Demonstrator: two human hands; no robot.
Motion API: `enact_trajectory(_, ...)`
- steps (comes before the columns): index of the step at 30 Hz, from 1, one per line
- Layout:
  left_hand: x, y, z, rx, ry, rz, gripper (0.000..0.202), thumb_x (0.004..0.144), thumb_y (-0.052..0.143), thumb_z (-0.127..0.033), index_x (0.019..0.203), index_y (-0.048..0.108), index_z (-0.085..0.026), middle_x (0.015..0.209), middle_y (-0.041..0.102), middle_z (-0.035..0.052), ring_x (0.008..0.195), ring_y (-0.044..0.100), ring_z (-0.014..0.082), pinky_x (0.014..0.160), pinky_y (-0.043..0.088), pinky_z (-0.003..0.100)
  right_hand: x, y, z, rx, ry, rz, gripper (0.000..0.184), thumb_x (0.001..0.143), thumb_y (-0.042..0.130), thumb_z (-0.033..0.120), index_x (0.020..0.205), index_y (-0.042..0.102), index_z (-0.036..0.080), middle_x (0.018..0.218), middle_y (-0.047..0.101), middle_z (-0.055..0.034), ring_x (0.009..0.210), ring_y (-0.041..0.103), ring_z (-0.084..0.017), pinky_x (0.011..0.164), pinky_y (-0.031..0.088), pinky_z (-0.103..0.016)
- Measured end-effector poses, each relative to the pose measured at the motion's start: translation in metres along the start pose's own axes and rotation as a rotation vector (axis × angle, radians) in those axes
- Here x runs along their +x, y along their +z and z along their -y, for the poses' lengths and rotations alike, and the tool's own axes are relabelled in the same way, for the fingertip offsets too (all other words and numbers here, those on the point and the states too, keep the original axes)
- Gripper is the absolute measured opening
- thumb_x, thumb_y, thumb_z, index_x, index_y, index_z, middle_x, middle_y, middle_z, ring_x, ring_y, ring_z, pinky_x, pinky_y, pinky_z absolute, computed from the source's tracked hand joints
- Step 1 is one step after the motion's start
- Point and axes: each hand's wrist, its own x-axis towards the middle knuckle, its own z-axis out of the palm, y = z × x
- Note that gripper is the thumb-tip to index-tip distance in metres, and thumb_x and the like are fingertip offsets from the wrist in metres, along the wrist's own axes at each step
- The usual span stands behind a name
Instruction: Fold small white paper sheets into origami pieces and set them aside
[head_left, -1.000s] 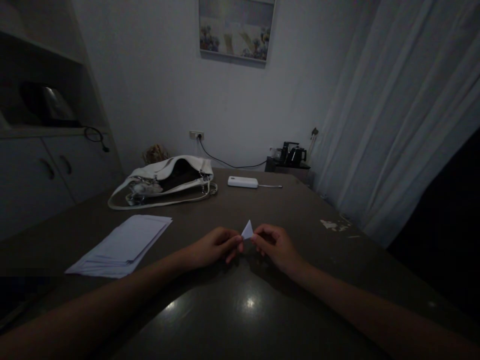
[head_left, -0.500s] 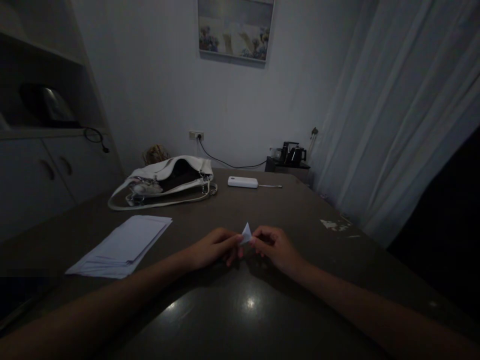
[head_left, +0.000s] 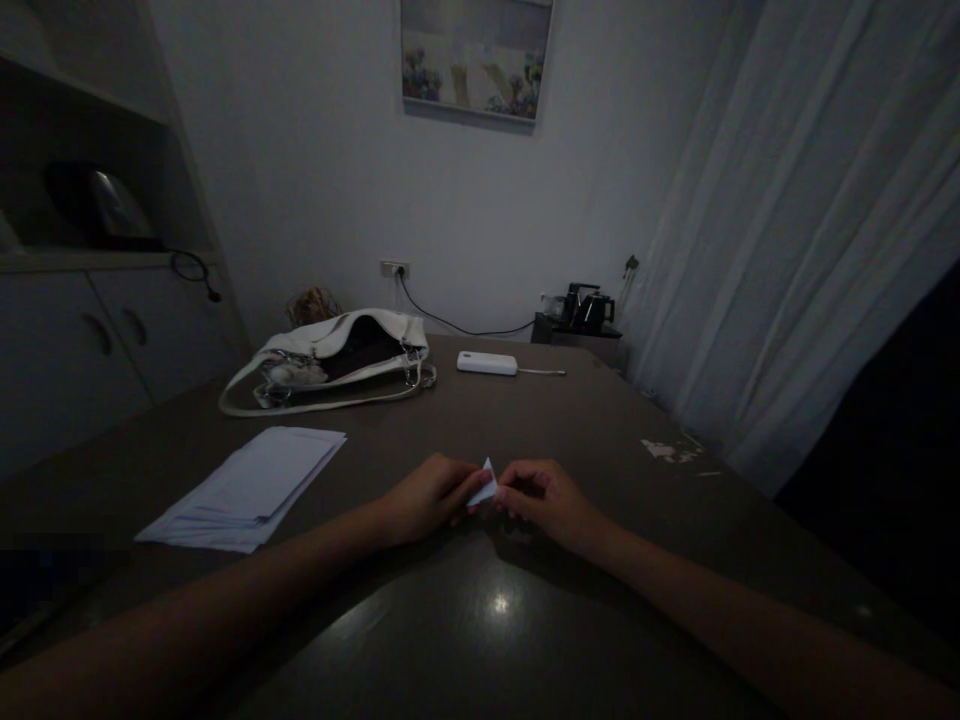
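Where visible, blank paper point(head_left: 484, 492) in hands point(head_left: 426, 503) point(head_left: 553, 508)

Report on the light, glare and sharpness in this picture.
Head view: dim overall, the far right nearly black; head view: round glare on the glossy dark-brown table, soft shadow beneath the bare right hand; head view: the small white pointed paper stands out pale, but its fine detail is unreadable; head view: forearms look stretched toward the lower corners, perhaps wide-lens distortion.
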Motion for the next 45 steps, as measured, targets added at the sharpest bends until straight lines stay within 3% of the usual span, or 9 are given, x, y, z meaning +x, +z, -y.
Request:
enact_trajectory(20, -0.001, -0.002, -0.001, -0.065, 0.016, -0.006, 0.047, 0.089, 0.033, -0.048, 0.064, 0.051, -0.012, 0.053, 0.045, -0.0032, 0.048, 0.042, 0.0072, 0.047, 0.032, 0.017, -0.001, 0.001, 0.004, 0.031, 0.045, -0.012, 0.026, 0.078, 0.057, 0.039, 0.071, 0.056, 0.014, 0.063, 0.055, 0.0013, 0.048, 0.047, -0.006, 0.044, 0.036, -0.017)
enact_trajectory(26, -0.002, -0.001, -0.001, -0.156, 0.006, 0.044, 0.048, 0.089, 0.032, -0.047, 0.068, 0.054, -0.011, 0.055, 0.046, -0.0026, 0.050, 0.043, 0.0083, 0.049, 0.034, 0.018, -0.002, 0.002, 0.006, -0.024, 0.014, 0.050, 0.025, 0.080, 0.057, 0.035, 0.068, 0.060, 0.013, 0.061, 0.056, 0.0007, 0.050, 0.048, -0.007, 0.049, 0.038, -0.018)
enact_trajectory(31, -0.001, -0.002, -0.004, -0.149, 0.044, -0.016, 0.039, 0.089, 0.038, -0.043, 0.067, 0.050, -0.013, 0.058, 0.046, -0.0029, 0.054, 0.043, 0.0087, 0.051, 0.033, 0.019, -0.005, 0.000, 0.011, -0.032, 0.014, 0.166, 0.021, 0.078, 0.059, 0.031, 0.066, 0.062, 0.014, 0.063, 0.061, -0.0007, 0.058, 0.054, -0.010, 0.057, 0.042, -0.021)
enact_trajectory(37, -0.002, -0.004, -0.004, -0.181, 0.049, 0.020, 0.036, 0.088, 0.040, -0.040, 0.069, 0.051, -0.012, 0.060, 0.044, -0.0033, 0.056, 0.042, 0.0089, 0.051, 0.032, 0.019, -0.005, -0.001, 0.011, -0.040, 0.006, 0.187, 0.019, 0.077, 0.060, 0.029, 0.067, 0.064, 0.014, 0.063, 0.062, -0.0011, 0.059, 0.055, -0.010, 0.060, 0.042, -0.022)
enact_trajectory(40, -0.001, -0.005, -0.001, -0.288, 0.002, 0.020, 0.037, 0.088, 0.039, -0.041, 0.069, 0.050, -0.012, 0.057, 0.043, -0.0038, 0.054, 0.041, 0.0083, 0.050, 0.032, 0.019, -0.004, 0.000, 0.010, -0.033, -0.002, 0.161, 0.021, 0.078, 0.059, 0.031, 0.068, 0.064, 0.014, 0.062, 0.061, -0.0008, 0.057, 0.054, -0.010, 0.058, 0.042, -0.022)
enact_trajectory(45, 0.001, -0.003, 0.002, -0.406, 0.016, 0.050, 0.035, 0.087, 0.041, -0.043, 0.079, 0.053, -0.012, 0.060, 0.045, -0.0036, 0.054, 0.041, 0.0079, 0.051, 0.032, 0.018, -0.002, -0.001, 0.008, -0.007, 0.000, 0.002, 0.025, 0.078, 0.058, 0.035, 0.066, 0.060, 0.013, 0.060, 0.056, 0.0008, 0.049, 0.047, -0.007, 0.048, 0.037, -0.019)
